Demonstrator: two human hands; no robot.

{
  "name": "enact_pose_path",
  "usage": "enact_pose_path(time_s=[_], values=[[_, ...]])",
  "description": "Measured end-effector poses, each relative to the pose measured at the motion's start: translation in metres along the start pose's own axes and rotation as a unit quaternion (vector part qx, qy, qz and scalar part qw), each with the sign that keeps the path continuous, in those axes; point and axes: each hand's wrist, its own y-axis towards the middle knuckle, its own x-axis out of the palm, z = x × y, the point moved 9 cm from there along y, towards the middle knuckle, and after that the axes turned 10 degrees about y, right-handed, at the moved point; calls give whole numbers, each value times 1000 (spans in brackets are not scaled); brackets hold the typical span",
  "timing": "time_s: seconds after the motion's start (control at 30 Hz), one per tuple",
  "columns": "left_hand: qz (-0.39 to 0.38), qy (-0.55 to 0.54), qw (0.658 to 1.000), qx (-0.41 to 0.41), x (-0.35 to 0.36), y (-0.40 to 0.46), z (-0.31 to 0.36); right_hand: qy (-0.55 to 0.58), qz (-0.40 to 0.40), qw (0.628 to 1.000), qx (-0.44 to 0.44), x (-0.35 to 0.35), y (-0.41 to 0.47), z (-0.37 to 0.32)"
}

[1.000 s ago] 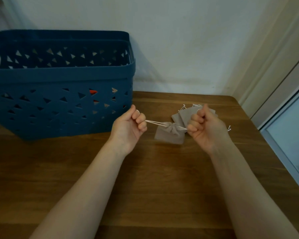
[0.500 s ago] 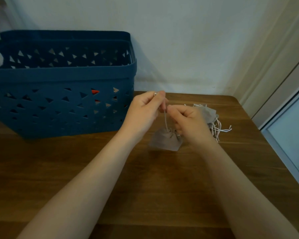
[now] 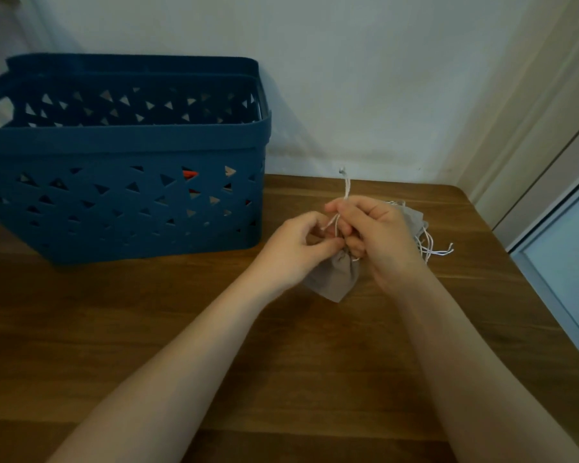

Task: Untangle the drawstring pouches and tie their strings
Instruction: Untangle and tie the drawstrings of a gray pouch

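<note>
Nearest the camera, at about 6 o'clock, two bare forearms reach up over the wooden table and meet just right of centre. Between them a small grey pouch hangs or rests at the tabletop, its gathered neck turned up toward the fingers. The left hand has its fingers curled in, thumb and fingertips pinching at the neck of the pouch where the white drawstring comes out. The right hand is clamped on that string a little higher, so the free ends stick up toward 12 o'clock above the knuckles (a tiny knot seems to cap the top end).

Judging by the look of it, the pouch is light, limp cloth with no stiffness, so it will swing and crumple unless it is held at the neck. The string is thin and likely slippery, best pinched close to the gather while a knot is formed.

Just behind the right hand, at roughly 2 o'clock, more grey pouches lie in a heap with loose white strings trailing right. Farther left, around 10 o'clock, a blue perforated basket stands against the wall.
</note>
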Motion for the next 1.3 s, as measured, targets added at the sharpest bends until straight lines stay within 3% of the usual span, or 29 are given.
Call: enact_pose_path(time_s=[0.2, 0.4, 0.57, 0.63, 0.8, 1.0, 1.1, 1.23, 1.3], values=[[14, 3, 1000, -14, -2, 0, -2, 6, 25, 999, -28, -3, -2, -4], [21, -145, 985, -95, 1, -6, -20, 162, 182, 970, 6, -35, -2, 19], [-47, -380, 916, -118, 24, -11, -8, 156, 218, 962, 46, -45, -6, 38], [-46, -344, 930, -120, 28, -10, -7, 163, 224, 960, 34, -47, -7, 35], [51, -80, 990, -107, 7, -2, -16, 174, 158, 971, -44, -40, -6, 7], [37, 178, 983, 6, 10, -1, 4, 88, -25, 991, -102, 2, -3, -20], [28, 229, 971, 64, 12, -2, 11, 13, -106, 988, -111, 25, -3, -20], [36, 225, 970, 86, 10, -2, 13, -179, -187, 954, -155, 47, -8, -24], [46, 196, 977, 74, 5, -1, 9, -204, -197, 947, -152, 48, -9, -21]])
